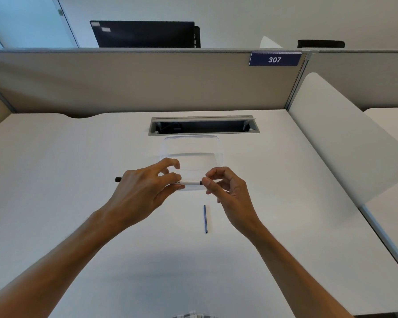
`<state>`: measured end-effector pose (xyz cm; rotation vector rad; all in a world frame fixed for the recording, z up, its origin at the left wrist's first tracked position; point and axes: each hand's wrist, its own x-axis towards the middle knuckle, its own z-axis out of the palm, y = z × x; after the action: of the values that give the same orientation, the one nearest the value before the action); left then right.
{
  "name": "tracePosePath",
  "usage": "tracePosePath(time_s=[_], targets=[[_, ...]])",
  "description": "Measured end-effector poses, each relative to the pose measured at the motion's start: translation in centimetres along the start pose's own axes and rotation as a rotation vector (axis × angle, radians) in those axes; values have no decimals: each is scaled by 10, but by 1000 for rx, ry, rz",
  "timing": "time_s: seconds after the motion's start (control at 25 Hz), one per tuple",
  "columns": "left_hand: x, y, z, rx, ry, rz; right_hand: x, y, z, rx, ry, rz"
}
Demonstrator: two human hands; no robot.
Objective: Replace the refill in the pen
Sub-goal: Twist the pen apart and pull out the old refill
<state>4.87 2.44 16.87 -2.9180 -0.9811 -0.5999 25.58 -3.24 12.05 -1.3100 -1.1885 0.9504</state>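
Observation:
A white pen (190, 182) with dark ends is held level above the white desk (78, 226). My left hand (145, 189) grips its barrel between thumb and fingers; the pen's dark left end sticks out past the hand. My right hand (225, 189) pinches the dark tip at the pen's right end with thumb and forefinger. A thin blue refill (205, 219) lies on the desk below and between my hands, pointing away from me and touching neither hand.
A clear plastic container (192, 148) stands on the desk just behind my hands. Behind it is an open cable slot (203, 125) in the desk. A grey partition (147, 81) closes the back and a white divider (345, 138) the right side.

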Motion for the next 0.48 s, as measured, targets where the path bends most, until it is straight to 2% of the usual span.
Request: tracePosePath(time_s=[0.16,0.48], targets=[[1,0,0,12,-2,-1,1,4,0,-83,36,-16],[-3,-4,7,-13,8,1,0,7,-7,-38,-44,-8]])
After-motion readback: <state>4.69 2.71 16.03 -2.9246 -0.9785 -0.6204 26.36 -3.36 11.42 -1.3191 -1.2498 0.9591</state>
